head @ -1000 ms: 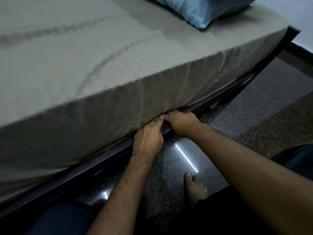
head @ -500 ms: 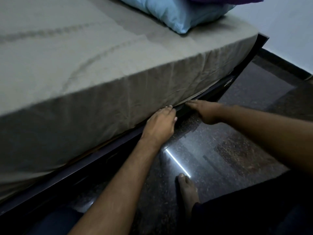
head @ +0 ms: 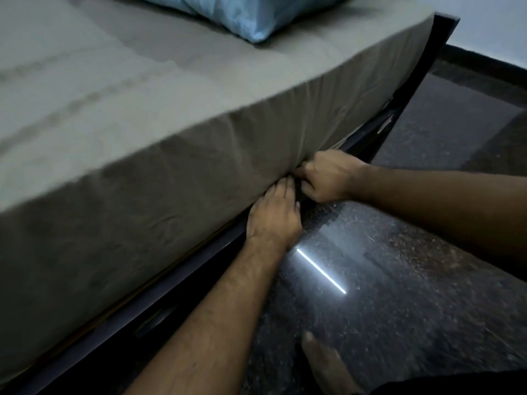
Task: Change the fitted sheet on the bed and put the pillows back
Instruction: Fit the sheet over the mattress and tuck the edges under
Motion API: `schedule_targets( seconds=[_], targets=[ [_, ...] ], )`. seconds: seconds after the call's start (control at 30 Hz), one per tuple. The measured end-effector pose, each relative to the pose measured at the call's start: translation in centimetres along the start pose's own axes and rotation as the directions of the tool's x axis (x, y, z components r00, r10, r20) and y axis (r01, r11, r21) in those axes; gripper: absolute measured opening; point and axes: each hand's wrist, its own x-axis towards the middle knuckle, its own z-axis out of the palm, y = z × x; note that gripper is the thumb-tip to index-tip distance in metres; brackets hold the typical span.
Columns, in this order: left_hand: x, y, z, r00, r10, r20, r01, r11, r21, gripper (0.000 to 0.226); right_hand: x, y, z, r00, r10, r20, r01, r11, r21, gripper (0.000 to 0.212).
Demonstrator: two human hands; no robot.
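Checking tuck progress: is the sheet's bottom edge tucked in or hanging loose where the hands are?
Cannot tell: the sheet lies taut down to the frame, but the left hand and right hand cover its edge.

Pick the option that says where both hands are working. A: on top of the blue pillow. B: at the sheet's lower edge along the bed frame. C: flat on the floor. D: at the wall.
B: the left hand and right hand meet at the bottom hem of the grey sheet, just above the dark bed frame.

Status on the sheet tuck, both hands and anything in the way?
Left hand flat, fingertips at the fitted sheet hem. Right hand curled at the same hem, grip on the sheet unclear. Blue pillow on the bed. Nothing blocking.
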Motion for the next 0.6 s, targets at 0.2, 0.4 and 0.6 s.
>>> schedule_targets(
  seconds=[0.2,0.4,0.6],
  targets=[
    [1.7,1.9,0.2,0.969,-0.243,-0.046,0.24,0.969,-0.054,0.051,-1.8,-0.1,5.8,0.99,0.127,-0.056,-0.107,0.958,0.266,0.07],
    [1.7,1.5,0.6,0.982,-0.188,-0.016,0.188,0.982,0.006,0.062,1.9,-2.7,4.8,0.931,0.357,0.081,-0.366,0.912,0.186,0.038],
    [1.1,1.0,0.5,0.991,-0.13,-0.026,0.131,0.991,0.041,0.074,-0.2,1.8,6.1,0.985,0.062,-0.161,-0.027,0.977,0.21,0.052]
  ],
)
